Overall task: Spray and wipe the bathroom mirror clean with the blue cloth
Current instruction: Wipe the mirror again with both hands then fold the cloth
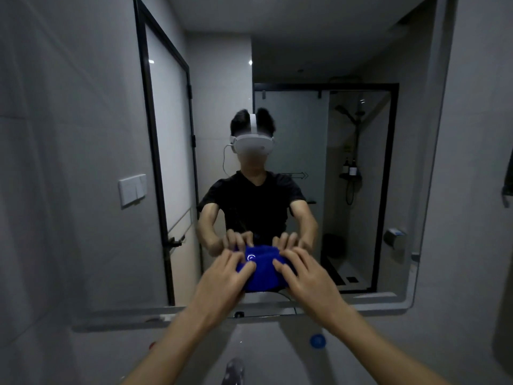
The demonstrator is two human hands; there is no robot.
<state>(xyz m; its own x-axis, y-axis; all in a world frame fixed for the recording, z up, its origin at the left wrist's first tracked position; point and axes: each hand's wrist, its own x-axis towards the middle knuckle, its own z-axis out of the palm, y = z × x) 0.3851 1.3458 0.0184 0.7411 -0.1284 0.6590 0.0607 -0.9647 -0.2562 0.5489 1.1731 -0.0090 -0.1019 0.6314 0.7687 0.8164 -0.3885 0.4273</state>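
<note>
Here, low in the middle of the frame, both hands pressed the blue cloth (261,276) flat against the mirror (305,134). The left hand (224,279) lay on the cloth's left side, the right hand (305,276) on its right, fingers of each straight and slightly spread. A blue cap (317,341) sat lower right, a faucet (233,370) at bottom centre.

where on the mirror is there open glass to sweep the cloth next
Both hands, left hand and right hand, press the blue cloth low at the mirror centre. Open glass lies above them and out to the left and right edges. It is tightest below, near the bottom edge.
</note>
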